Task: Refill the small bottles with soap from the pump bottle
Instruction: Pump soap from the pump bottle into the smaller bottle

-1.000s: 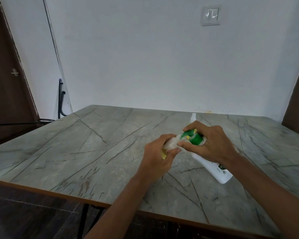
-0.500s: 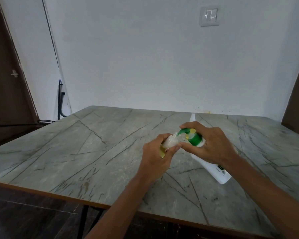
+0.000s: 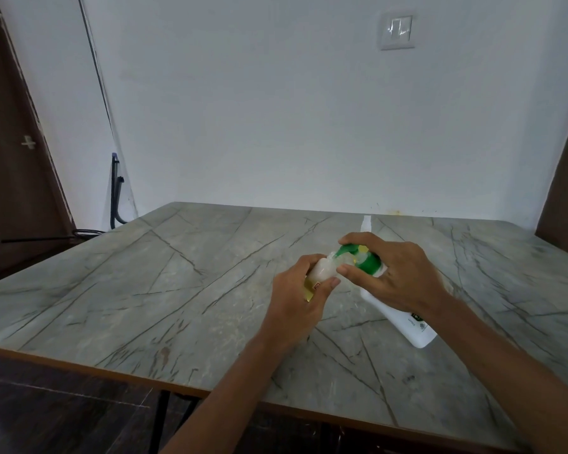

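Green-capped pump bottle (image 3: 407, 319) gripped at its top by curled right hand (image 3: 397, 276); small bottle (image 3: 421, 273) clasped in left hand (image 3: 299, 299).

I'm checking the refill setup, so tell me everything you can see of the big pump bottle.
The pump bottle is white, plastic-looking, with a green pump head marked yellow and small dark print near its base. It leans, head up and leftward, base low at the table; contact there is unclear. The right hand grips the head, whose spout meets the small bottle held in the left hand.
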